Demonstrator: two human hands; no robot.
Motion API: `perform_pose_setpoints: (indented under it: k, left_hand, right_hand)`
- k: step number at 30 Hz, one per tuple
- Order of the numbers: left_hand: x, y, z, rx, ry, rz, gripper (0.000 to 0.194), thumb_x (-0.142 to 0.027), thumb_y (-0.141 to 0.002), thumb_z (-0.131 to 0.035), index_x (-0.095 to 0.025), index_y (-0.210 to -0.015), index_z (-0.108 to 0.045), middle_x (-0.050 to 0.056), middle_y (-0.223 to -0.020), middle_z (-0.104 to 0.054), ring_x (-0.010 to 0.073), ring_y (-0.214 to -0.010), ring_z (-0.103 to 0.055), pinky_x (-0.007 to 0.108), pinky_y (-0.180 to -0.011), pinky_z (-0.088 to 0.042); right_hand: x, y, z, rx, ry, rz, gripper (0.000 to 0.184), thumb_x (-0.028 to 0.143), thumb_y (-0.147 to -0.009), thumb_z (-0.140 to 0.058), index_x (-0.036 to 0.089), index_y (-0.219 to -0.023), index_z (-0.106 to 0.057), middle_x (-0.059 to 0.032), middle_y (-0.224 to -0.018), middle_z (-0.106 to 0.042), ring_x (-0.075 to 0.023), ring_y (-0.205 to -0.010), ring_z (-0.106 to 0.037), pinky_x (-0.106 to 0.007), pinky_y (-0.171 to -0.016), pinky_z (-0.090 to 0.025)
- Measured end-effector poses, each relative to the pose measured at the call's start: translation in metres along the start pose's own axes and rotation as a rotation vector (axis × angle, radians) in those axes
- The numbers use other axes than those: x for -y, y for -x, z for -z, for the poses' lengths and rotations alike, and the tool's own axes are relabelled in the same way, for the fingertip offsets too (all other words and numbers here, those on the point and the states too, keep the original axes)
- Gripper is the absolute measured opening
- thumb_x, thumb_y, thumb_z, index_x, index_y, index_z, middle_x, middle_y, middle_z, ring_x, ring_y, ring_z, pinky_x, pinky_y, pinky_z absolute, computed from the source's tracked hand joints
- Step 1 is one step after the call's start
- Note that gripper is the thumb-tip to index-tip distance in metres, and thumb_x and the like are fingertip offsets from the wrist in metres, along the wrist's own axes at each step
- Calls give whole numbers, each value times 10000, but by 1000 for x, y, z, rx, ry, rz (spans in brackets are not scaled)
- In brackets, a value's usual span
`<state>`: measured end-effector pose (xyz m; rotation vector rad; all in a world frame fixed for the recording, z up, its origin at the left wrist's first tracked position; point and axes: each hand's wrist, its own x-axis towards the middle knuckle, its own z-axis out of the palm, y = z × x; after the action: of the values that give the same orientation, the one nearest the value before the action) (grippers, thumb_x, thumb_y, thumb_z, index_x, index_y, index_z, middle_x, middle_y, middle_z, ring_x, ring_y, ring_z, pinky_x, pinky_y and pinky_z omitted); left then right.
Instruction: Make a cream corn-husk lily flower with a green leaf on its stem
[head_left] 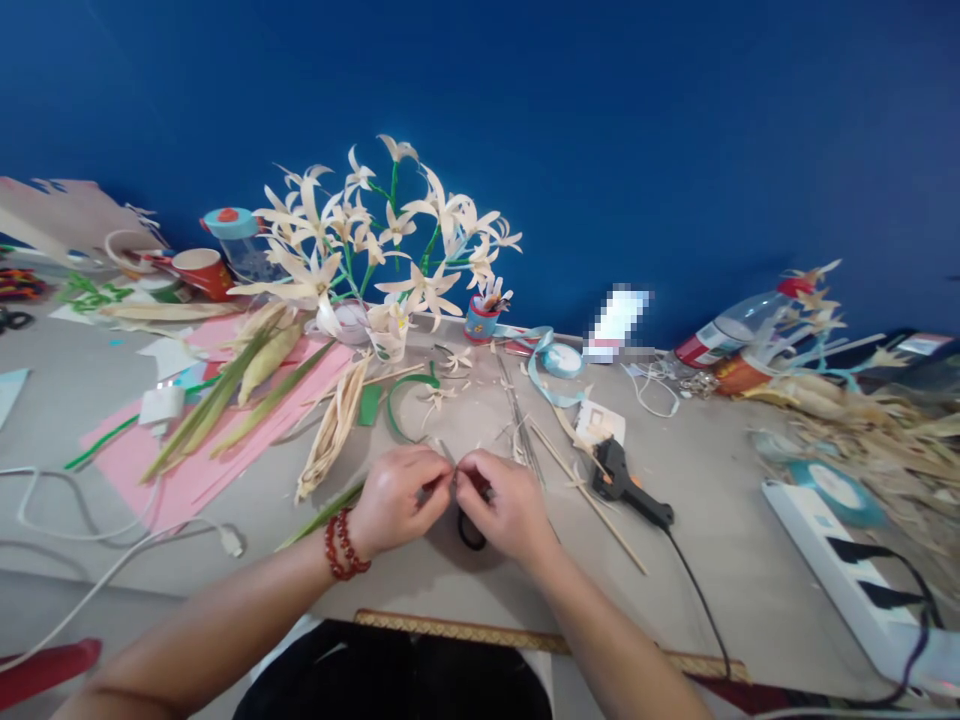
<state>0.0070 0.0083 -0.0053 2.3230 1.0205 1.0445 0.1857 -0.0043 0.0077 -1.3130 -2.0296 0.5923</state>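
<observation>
My left hand (399, 498), with a red bead bracelet (343, 545) on its wrist, and my right hand (504, 505) meet at the fingertips over the grey table (735, 560). Both hands are closed in a pinch on a thin wire stem (448, 458) that sticks up between them. A black scissor handle (471, 532) shows under my right hand. Just beyond the hands lie a bundle of thin wires (519, 420), a curl of green tape (409, 395) and a few small husk flowers (439, 395).
A bouquet of pale husk flowers (375, 240) stands at the back. Corn husks (330, 430) and green stalks lie on pink paper (187, 470) at left. A black glue gun (626, 485), a power strip (847, 580), ribbon rolls and dried husks fill the right side.
</observation>
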Motion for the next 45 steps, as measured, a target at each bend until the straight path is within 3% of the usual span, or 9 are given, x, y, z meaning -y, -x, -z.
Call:
perform_pose_setpoints:
  k: [9,16,23,27,32,38,40,43,45]
  left_hand:
    - [4,-1,2,-74,-12,74,195,-155,-893,-481,-192,-721,-564,8,-634,-568,154,-605,-519,275,-605,-407]
    - [2,0,1,-53,-36,56,206,-173,-897,-488,-195,-708,-565,9,-632,-575,156,-610,-523,278,-613,-410]
    - [9,2,1,-112,-50,138,183,-177,-892,-505,-194,-721,-568,1,-614,-562,152,-587,-518,275,-592,-396]
    - [8,2,0,-100,-64,107,186,-176,-893,-509,-195,-716,-563,3,-620,-557,156,-597,-520,279,-602,-397]
    - [5,2,-1,-91,-88,65,187,-167,-888,-511,-196,-709,-554,2,-618,-546,159,-599,-510,283,-612,-386]
    - [8,2,3,-137,-67,129,174,-168,-876,-518,-187,-708,-556,-8,-608,-529,148,-581,-497,268,-593,-369]
    - [10,1,3,-121,-13,188,181,-180,-883,-515,-183,-707,-558,-18,-603,-519,137,-575,-493,255,-585,-362]
    - [11,0,2,-68,102,271,203,-181,-879,-503,-180,-680,-539,-34,-588,-491,120,-565,-474,238,-571,-350]
    - [10,0,2,-34,179,303,209,-172,-865,-491,-179,-659,-523,-37,-584,-483,116,-568,-465,233,-570,-348]
  right_hand:
    - [-13,0,8,-88,-10,-94,112,232,-865,-511,215,-778,-580,11,-654,-628,-133,-582,-583,-227,-592,-408]
    - [-2,-1,1,25,20,-55,102,252,-869,-529,223,-792,-590,17,-627,-632,-143,-578,-589,-227,-568,-395]
    - [-14,-2,14,-112,58,-98,98,235,-848,-516,216,-783,-586,1,-644,-639,-142,-569,-585,-233,-571,-406]
    - [-5,-1,7,10,-23,-76,95,297,-879,-546,223,-842,-591,7,-665,-657,-147,-590,-605,-233,-585,-420]
    - [-7,-1,-7,23,-23,-106,148,266,-881,-526,223,-747,-572,29,-599,-601,-128,-543,-551,-222,-537,-369]
    - [-21,-3,12,-147,77,-122,126,211,-829,-507,216,-711,-553,28,-570,-542,-135,-519,-504,-247,-535,-369]
    - [-20,-3,17,-144,28,-45,90,185,-824,-504,206,-844,-589,-2,-696,-623,-143,-590,-569,-253,-599,-437]
    - [-17,-5,14,-25,-14,188,305,136,-816,-536,206,-1107,-595,-81,-1068,-679,-169,-817,-653,-275,-736,-506]
    - [-17,-6,9,13,17,306,306,122,-844,-553,221,-1127,-612,-98,-1163,-664,-199,-961,-650,-298,-796,-513]
